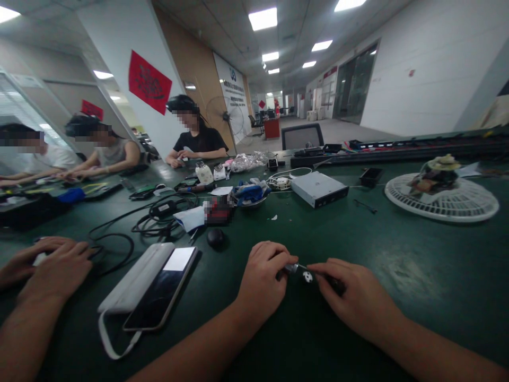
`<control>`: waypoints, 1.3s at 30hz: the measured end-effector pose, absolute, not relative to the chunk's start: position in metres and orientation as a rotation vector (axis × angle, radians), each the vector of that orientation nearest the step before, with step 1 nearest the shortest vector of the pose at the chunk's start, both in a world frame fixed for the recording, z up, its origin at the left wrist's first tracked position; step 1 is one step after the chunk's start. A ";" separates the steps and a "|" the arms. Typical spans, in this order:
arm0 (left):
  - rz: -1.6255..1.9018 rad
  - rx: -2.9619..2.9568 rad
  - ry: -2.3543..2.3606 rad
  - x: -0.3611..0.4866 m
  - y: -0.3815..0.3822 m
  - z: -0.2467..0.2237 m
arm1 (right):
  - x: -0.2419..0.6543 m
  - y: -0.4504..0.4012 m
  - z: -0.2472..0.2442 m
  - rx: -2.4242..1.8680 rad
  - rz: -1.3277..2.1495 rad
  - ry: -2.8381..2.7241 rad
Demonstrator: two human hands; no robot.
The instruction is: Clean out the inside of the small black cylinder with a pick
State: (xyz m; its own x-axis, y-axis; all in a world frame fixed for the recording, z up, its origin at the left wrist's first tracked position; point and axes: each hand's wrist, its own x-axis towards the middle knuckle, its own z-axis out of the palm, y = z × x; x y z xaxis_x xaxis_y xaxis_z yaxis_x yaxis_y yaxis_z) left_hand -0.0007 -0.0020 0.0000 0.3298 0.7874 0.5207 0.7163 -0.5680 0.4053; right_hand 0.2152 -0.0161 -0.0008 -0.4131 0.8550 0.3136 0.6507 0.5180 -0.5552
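Head view: two bare hands meet over small parts, low above the green tabletop [382,239].
The left hand [262,270] pinches a small silvery piece [292,268]; a thin metal shaft [302,266] spans from it to the fingertips of the right hand [353,292], whose fingers are bent beside a mostly hidden dark object [338,285]; whether they grasp it cannot be told. A white part with dark holes [307,277] sits just below the shaft, between the hands. Leftward lie a phone [161,297] and a black mouse [216,239]; beyond, a disc drive [319,189] and, to the right, a white fan grille [441,204].
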 end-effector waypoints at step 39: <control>0.821 2.649 0.947 -0.001 -0.003 0.002 | 0.216 -0.013 0.000 -0.995 0.764 -2.011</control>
